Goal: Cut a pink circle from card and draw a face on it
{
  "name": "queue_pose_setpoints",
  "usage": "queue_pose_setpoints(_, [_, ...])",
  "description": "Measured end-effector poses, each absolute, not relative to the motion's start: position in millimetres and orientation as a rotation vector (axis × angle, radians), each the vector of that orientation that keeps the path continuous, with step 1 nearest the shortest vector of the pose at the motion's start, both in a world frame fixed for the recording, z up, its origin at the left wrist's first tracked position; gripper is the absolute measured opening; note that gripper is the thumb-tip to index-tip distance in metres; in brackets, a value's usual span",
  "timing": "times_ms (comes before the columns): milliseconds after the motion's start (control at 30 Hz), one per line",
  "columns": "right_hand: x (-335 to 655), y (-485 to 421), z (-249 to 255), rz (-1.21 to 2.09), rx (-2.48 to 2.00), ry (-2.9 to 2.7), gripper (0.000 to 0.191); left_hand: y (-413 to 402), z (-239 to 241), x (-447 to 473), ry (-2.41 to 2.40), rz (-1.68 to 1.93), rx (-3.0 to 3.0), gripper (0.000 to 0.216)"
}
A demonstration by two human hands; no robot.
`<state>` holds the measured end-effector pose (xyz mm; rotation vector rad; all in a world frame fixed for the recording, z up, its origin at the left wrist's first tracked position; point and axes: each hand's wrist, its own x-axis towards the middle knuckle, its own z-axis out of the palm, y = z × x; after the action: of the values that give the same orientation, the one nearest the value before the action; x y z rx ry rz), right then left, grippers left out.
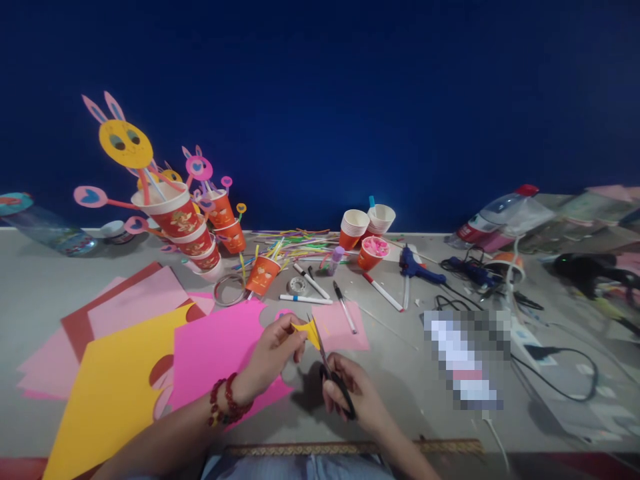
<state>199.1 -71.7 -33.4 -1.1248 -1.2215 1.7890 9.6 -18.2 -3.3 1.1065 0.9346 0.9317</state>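
Note:
Between the fingertips of my left hand [274,353] is a small piece of yellow paper [309,331]. Black-handled scissors [341,390] sit in my right hand [353,387], fingers through the loops, with the blades at the yellow piece. Below and left of the left hand lies a bright pink sheet [215,347], and further left a larger yellow sheet [110,373] with rounded cut-outs along its right edge. A light pink square [345,323] lies just beyond the scissors, with a black pen [345,307] across it.
Decorated paper cups [187,217] with rabbit faces stand stacked at back left. Markers [383,292], a tape roll [299,285], colourful pipe cleaners [295,243] and red cups [354,227] fill the back middle. To the right are a blue glue gun [420,267], cables and a bottle [493,217].

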Motion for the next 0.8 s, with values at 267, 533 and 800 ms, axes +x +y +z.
queue_pose_setpoints(267, [198.3, -73.9, -34.6, 1.782, -1.124, -1.218, 0.058, -19.4, 1.4, 10.4, 0.945, 0.921, 1.108, 0.027])
queue_pose_setpoints(533, [197.3, -75.6, -34.2, 1.797, -1.128, -1.202, 0.059, -19.8, -2.0, 9.7, 0.939, 0.929, 1.117, 0.026])
queue_pose_setpoints(800, [196.7, -75.8, -38.4, 1.8, -1.13, -1.19, 0.058, -19.7, 3.4, 10.2, 0.944, 0.929, 1.104, 0.029])
